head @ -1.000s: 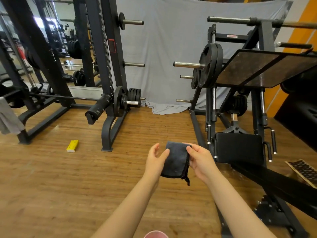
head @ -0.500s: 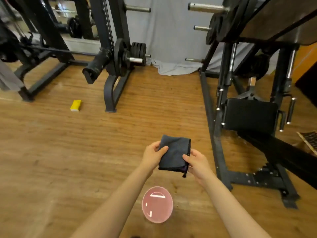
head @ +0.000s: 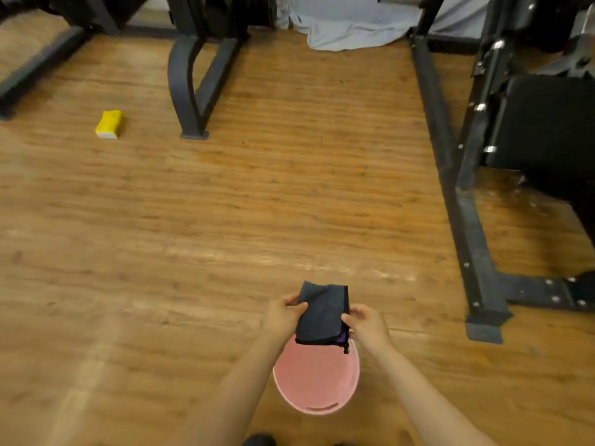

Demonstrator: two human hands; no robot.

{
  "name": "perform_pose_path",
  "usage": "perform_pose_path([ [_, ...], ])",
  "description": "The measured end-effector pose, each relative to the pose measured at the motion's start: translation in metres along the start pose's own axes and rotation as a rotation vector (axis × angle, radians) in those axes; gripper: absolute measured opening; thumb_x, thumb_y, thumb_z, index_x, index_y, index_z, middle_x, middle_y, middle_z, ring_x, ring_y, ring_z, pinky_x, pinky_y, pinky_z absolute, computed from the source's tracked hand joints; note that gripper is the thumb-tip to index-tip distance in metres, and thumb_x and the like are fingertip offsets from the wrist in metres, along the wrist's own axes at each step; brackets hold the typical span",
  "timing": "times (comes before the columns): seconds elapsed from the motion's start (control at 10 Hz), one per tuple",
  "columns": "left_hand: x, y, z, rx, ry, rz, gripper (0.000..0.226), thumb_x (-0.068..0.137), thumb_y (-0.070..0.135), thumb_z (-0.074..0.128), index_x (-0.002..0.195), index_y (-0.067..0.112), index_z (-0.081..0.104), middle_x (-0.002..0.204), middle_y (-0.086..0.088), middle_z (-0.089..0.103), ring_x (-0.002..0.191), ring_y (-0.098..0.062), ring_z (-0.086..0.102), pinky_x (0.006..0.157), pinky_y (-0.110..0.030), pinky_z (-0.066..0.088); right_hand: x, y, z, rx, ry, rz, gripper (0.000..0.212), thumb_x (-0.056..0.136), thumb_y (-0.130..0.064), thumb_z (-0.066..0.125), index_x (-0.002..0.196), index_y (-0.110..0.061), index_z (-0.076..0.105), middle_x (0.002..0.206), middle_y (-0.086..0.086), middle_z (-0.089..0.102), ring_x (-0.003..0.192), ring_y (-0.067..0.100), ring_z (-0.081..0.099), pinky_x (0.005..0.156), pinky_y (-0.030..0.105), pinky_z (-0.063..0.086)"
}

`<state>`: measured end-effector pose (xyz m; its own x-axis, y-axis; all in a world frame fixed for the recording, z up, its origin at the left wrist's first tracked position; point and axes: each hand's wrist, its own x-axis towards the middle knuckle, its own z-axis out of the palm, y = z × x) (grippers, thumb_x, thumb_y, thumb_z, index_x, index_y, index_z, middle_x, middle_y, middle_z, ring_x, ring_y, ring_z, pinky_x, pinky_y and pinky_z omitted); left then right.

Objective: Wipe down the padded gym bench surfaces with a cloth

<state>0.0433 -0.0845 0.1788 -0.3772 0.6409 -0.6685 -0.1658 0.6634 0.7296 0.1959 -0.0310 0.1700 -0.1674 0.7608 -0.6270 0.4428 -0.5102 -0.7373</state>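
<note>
Wood floor (head: pixel 225 204) w/ black rack frames (head: pixel 190 85).

Hidden behind the folded dark cloth (head: pixel 322 315): the far rim of the pink bucket (head: pixel 317 381), plus the fingertips of the left hand (head: pixel 283 317) and the right hand (head: pixel 365 325) on the cloth's back side. Cut off by the right edge: the black padded bench surface (head: pixel 547 123) and the machine frame (head: pixel 463 220) carrying it. Cut off by the top edge: the rack uprights (head: pixel 193 75), the weight plates, the grey drape (head: pixel 347 24). Cut off at the bottom: both forearms and a dark shape (head: pixel 259 441), too little showing to identify. Smeared by motion blur: the wooden floor (head: pixel 128 284) at lower left. Too small and soft to read: the yellow block (head: pixel 109 123).
</note>
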Motion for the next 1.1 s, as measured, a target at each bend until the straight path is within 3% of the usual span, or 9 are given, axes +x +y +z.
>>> perform_pose_path([
  [0.1, 0.07, -0.056, 0.018, 0.121, 0.026, -0.019, 0.022, 0.091, 0.005, 0.059, 0.112, 0.001, 0.063, 0.102, -0.013, 0.065, 0.103, -0.029, 0.062, 0.088, -0.033, 0.05, 0.06, 0.063, 0.019, -0.114, 0.025, -0.021, 0.022, 0.086, 0.001, 0.058, 0.071, -0.013, 0.065, 0.08, 0.01, 0.068, 0.082, 0.028, 0.065, 0.076, 0.044, 0.054],
  [0.3, 0.164, -0.13, 0.042, 0.449, -0.068, 0.206, 0.012, 0.087, 0.005, 0.059, 0.094, 0.013, 0.064, 0.068, 0.003, 0.052, 0.065, -0.01, 0.049, 0.064, -0.023, 0.044, 0.141, 0.152, 0.02, -0.207, 0.068, -0.194, 0.016, 0.085, -0.003, 0.062, 0.087, -0.019, 0.067, 0.082, -0.006, 0.066, 0.077, 0.004, 0.06, 0.058, 0.008, 0.042],
  [0.5, 0.18, -0.135, 0.047, 0.628, -0.098, 0.428, 0.052, 0.092, 0.011, 0.056, 0.141, 0.019, 0.042, 0.094, -0.002, 0.058, 0.085, -0.015, 0.056, 0.072, -0.02, 0.039, 0.162, 0.162, 0.02, -0.214, 0.08, -0.209, 0.032, 0.088, -0.005, 0.059, 0.119, -0.013, 0.059, 0.1, -0.002, 0.062, 0.084, 0.001, 0.057, 0.066, 0.005, 0.043],
  [0.6, 0.178, -0.141, 0.037, 0.687, -0.119, 0.452, 0.043, 0.094, 0.017, 0.056, 0.136, 0.021, 0.051, 0.118, 0.001, 0.045, 0.112, -0.013, 0.045, 0.085, -0.012, 0.028, 0.161, 0.157, 0.016, -0.419, -0.055, -0.33, 0.054, 0.091, -0.008, 0.055, 0.14, -0.023, 0.038, 0.137, -0.013, 0.035, 0.123, 0.001, 0.036, 0.1, 0.018, 0.036],
  [0.7, 0.179, -0.153, 0.026, 0.737, -0.234, 0.491, 0.037, 0.091, 0.016, 0.061, 0.128, 0.018, 0.06, 0.126, 0.007, 0.05, 0.118, -0.005, 0.044, 0.092, -0.005, 0.026, 0.164, 0.169, 0.015, -0.5, -0.222, -0.335, 0.051, 0.093, -0.015, 0.054, 0.14, -0.023, 0.038, 0.138, -0.016, 0.036, 0.132, 0.001, 0.031, 0.106, 0.015, 0.029],
  [0.8, 0.187, -0.16, 0.023, 0.719, -0.26, 0.505, 0.03, 0.089, 0.012, 0.062, 0.119, 0.016, 0.067, 0.115, 0.01, 0.065, 0.105, -0.002, 0.056, 0.079, 0.001, 0.033, 0.163, 0.189, 0.023, -0.42, -0.153, -0.34, 0.048, 0.091, -0.018, 0.058, 0.136, -0.027, 0.045, 0.132, -0.016, 0.046, 0.126, 0.001, 0.041, 0.101, 0.011, 0.032],
  [0.9, 0.189, -0.161, 0.025, 0.759, -0.236, 0.537, 0.022, 0.089, 0.012, 0.06, 0.108, 0.014, 0.071, 0.104, 0.002, 0.071, 0.094, -0.011, 0.062, 0.076, -0.018, 0.043, 0.163, 0.194, 0.025, -0.523, -0.071, -0.393, 0.048, 0.09, -0.021, 0.061, 0.135, -0.027, 0.046, 0.126, -0.015, 0.051, 0.12, 0.004, 0.046, 0.101, 0.019, 0.036],
  [1.0, 0.18, -0.153, 0.024, 0.94, -0.246, 0.489, 0.029, 0.093, 0.019, 0.053, 0.121, 0.016, 0.063, 0.114, -0.004, 0.066, 0.105, -0.021, 0.059, 0.084, -0.031, 0.045, 0.153, 0.18, 0.02, -0.663, -0.102, -0.391, 0.056, 0.09, -0.025, 0.06, 0.142, -0.026, 0.037, 0.141, -0.008, 0.043, 0.131, 0.011, 0.037, 0.108, 0.026, 0.031],
  [1.1, 0.143, -0.121, 0.022, 1.289, -0.215, 0.411, 0.058, 0.1, 0.034, 0.041, 0.151, 0.015, 0.021, 0.155, -0.007, 0.028, 0.141, -0.024, 0.026, 0.113, -0.034, 0.025, 0.123, 0.142, 0.007, -0.873, -0.153, -0.336, 0.067, 0.094, -0.034, 0.051, 0.149, -0.019, 0.015, 0.155, -0.003, 0.013, 0.143, 0.015, 0.012, 0.117, 0.031, 0.015],
])
